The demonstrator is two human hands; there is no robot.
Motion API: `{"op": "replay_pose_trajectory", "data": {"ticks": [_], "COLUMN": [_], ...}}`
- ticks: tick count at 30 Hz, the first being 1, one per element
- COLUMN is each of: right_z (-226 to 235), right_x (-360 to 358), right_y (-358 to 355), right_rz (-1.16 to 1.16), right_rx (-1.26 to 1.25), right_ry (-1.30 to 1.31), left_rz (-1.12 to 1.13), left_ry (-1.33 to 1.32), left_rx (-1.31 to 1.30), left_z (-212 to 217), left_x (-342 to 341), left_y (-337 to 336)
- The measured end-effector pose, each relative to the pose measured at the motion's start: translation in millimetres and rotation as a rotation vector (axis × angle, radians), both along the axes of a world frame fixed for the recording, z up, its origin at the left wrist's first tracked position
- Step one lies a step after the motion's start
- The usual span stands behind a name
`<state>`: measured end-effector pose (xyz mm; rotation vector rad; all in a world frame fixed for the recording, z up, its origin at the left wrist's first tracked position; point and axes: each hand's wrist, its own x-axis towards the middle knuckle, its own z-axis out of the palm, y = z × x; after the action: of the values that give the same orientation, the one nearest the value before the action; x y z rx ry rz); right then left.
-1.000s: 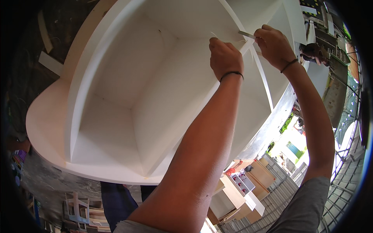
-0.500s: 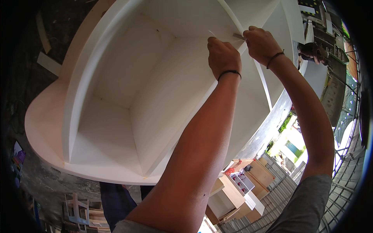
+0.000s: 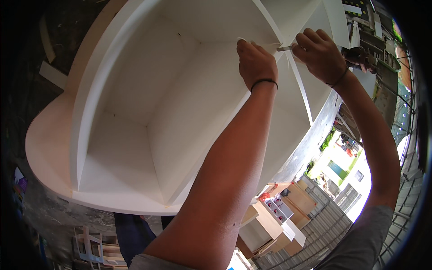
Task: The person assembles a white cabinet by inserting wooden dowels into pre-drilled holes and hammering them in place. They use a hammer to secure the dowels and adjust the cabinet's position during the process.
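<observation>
A large white cabinet (image 3: 126,148) with deep compartments and curved outer panels fills the middle of the view. My left hand (image 3: 257,64) is closed above a divider edge, fingers pinched on a thin white strip (image 3: 242,39) that curls out over the knuckles. My right hand (image 3: 323,55) grips a small flat metal blade (image 3: 285,48), its handle hidden in the fist. The blade points left, at the place where the white dividers (image 3: 300,83) cross. A thin pale end of strip shows between the blade and my left hand.
A pinkish board (image 3: 47,139) rims the cabinet's left side. Offcuts (image 3: 53,74) lie on the dark floor. At lower right are wooden boxes (image 3: 265,229) beside a corrugated metal wall (image 3: 326,204). A blue-white frame (image 3: 87,245) stands at lower left.
My right hand has moved right and slightly down, away from my left hand, and more of the blade shows. My left hand has shifted slightly left and up. The view has shifted a little.
</observation>
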<state>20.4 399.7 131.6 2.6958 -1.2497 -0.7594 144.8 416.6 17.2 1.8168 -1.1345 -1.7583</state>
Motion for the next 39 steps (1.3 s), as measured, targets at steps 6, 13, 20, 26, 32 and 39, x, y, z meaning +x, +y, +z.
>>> {"op": "replay_pose_trajectory", "data": {"ticks": [6, 13, 20, 26, 32, 39], "right_z": [-11.4, -25.2, -35.8, -46.7, -51.4, -48.8], "right_x": [-4.1, -0.5, 2.2, -0.6, -2.6, 2.6], "right_y": [4.9, 11.7, 9.9, 11.4, 16.4, 18.7], "right_rz": [0.056, 0.094, 0.137, 0.178, 0.184, 0.069], "right_rx": [0.031, 0.023, 0.017, -0.025, -0.078, -0.097], "right_ry": [0.038, 0.084, 0.098, 0.066, 0.087, 0.129], "left_rz": [0.000, 0.021, -0.008, 0.028, -0.055, 0.043], "left_ry": [0.002, 0.037, 0.035, 0.044, 0.016, -0.005], "left_rx": [0.013, 0.039, 0.000, -0.037, -0.055, 0.095], "left_z": [1.3, 3.2, 0.5, -1.3, -0.6, -0.8], "left_x": [1.8, 2.7, 3.4, 1.8, 4.1, 6.3], "left_y": [-1.4, -1.9, -0.8, 3.0, 3.3, 1.3]}}
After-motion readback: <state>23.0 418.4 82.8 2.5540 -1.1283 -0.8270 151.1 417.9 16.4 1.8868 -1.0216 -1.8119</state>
